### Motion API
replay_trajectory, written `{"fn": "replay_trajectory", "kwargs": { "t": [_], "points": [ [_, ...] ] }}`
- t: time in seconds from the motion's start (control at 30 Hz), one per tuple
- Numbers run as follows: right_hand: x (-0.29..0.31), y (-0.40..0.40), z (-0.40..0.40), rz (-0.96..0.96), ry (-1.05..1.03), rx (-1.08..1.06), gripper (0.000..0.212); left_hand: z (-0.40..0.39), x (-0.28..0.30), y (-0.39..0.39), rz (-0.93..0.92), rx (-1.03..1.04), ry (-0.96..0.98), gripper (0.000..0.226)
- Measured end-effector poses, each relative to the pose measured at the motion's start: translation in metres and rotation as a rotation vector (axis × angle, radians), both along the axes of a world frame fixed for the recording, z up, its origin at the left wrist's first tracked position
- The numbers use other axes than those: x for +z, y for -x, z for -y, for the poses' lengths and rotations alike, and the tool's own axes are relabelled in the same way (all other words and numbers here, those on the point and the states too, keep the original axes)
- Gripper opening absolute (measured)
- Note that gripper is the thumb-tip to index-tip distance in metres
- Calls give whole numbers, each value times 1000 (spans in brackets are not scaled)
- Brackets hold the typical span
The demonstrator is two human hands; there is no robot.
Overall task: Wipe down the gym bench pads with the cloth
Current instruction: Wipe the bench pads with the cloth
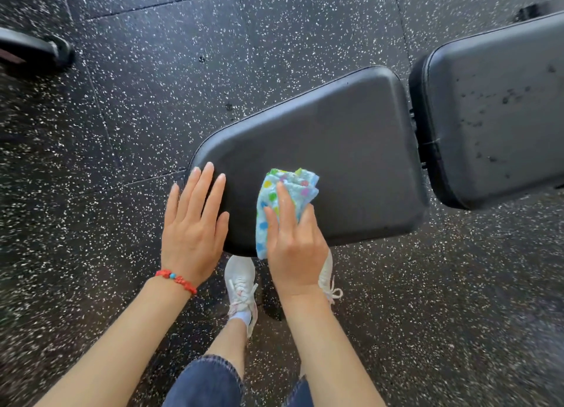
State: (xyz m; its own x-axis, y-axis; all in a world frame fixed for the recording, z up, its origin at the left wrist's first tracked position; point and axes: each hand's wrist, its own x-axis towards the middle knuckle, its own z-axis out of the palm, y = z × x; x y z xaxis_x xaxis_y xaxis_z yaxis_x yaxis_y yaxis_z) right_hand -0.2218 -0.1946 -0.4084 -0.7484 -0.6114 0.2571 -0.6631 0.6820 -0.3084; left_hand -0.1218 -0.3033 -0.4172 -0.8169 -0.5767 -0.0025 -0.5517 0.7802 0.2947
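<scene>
While my right hand (294, 248) presses the bunched cloth (282, 199) flat against the seat pad (320, 150) near its front edge, thumb and fingers curled into the folds, my left hand (193, 223) lies spread and flat on the pad's front left corner, holding nothing. The back pad (494, 107) beyond the gap shows dark specks. My worry: the wadded cloth may skip the rims, or drag grime across.
</scene>
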Motion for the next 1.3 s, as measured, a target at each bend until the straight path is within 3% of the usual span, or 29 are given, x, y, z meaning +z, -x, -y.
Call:
{"fn": "replay_trajectory", "kwargs": {
  "t": [0.13,0.37,0.5,0.67,0.8,0.97,1.3],
  "points": [
    [1,28,-22,-93,-21,93,30,-10,6,10,29,-2,2,49],
    [-4,102,-95,-201,-144,-115,32,-37,9,52,19,-72,10,51],
    [-2,131,-123,-155,-139,-107,30,-57,10,84,23,-54,32,51],
    [16,171,-150,109,18,-38,33,-92,14,134,5,-18,41,51],
    [27,234,-172,214,124,-64,32,-124,15,185,-32,5,38,51],
    [20,300,-162,191,81,-13,27,-141,12,241,-52,55,63,49],
    [7,305,-149,121,40,-34,41,-128,-3,262,33,52,142,49]
  ]
}}
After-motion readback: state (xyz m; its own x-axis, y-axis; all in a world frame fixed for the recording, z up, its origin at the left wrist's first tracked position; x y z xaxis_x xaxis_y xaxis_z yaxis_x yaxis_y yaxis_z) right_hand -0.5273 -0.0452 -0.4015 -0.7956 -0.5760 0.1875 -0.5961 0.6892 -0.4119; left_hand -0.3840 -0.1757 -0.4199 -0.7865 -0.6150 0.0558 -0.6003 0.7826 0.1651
